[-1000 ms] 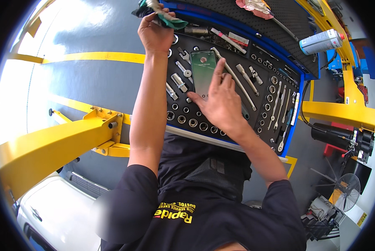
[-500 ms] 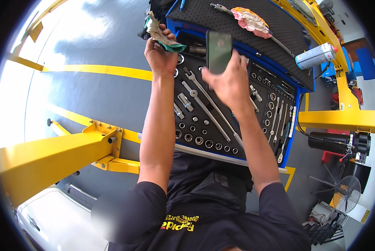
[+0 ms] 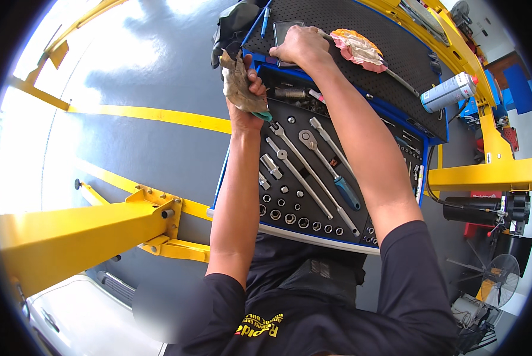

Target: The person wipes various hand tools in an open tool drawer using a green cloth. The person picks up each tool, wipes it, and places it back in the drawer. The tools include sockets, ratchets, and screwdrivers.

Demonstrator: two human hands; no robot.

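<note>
My left hand [image 3: 248, 105] is closed round a crumpled beige rag [image 3: 236, 83] with a teal edge, held over the left end of an open tool drawer. My right hand [image 3: 304, 46] reaches across the drawer to the black mat on top of the blue tool cart. There its thumb and curled fingers grip a dark phone [image 3: 285, 29], which lies flat or nearly so on the mat; the hand hides part of it. Just right of that hand, a pink and orange rag [image 3: 358, 48] covers the middle of a long metal bar [image 3: 401, 82].
Below my arms the drawer holds a blue-handled ratchet [image 3: 346, 191], extension bars and several sockets [image 3: 303, 222] in black foam. A spray can [image 3: 450, 92] stands at the cart's right end. Yellow lift arms [image 3: 88, 234] flank both sides. A blue pen [image 3: 265, 22] and black gloves [image 3: 233, 26] are at the upper left.
My right hand has carried the phone from above the drawer up and away onto the cart's top mat. The ratchet has come into view. My left hand still holds its rag.
</note>
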